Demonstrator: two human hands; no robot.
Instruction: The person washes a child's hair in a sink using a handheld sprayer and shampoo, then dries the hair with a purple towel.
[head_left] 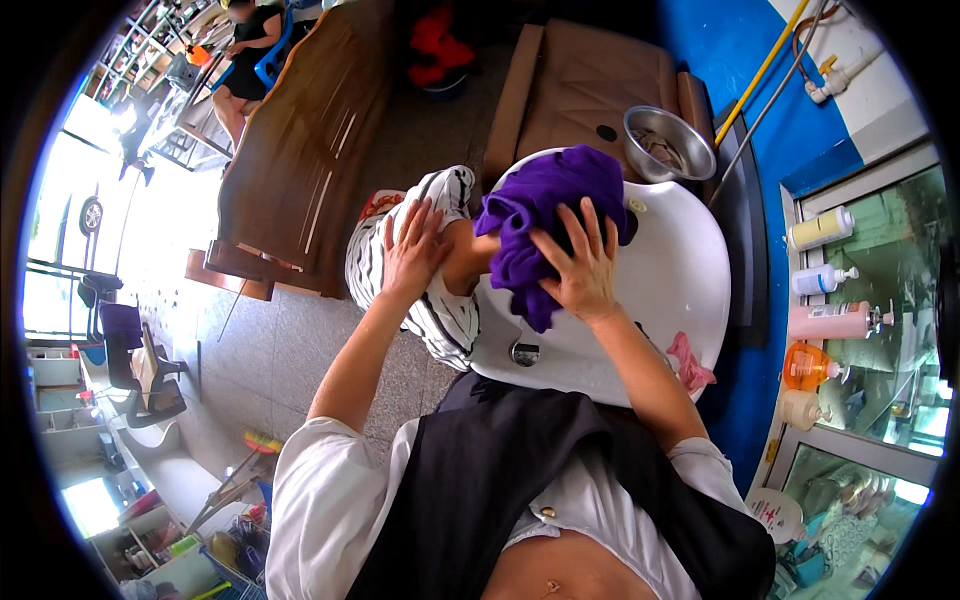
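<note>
A person in a black-and-white striped shirt [450, 325] leans over a white wash basin [690, 270]. A purple towel [540, 225] covers that person's head, and only part of the neck shows. My left hand [410, 250] lies flat on the striped shirt by the shoulder, fingers stretched out. With fingers spread, my right hand [583, 268] presses on the towel from the right side; its thumb rests on the cloth. The hair and head under the towel are hidden. A round metal fitting [525, 350] sits at the basin's near side.
At the right, pump bottles [838, 320] line a window ledge. A steel bowl [670, 143] stands behind the basin, near a brown padded chair [590, 85]. A pink cloth [690, 362] lies on the basin rim. To the left is a wooden bench [300, 150]; another person [250, 60] sits beyond.
</note>
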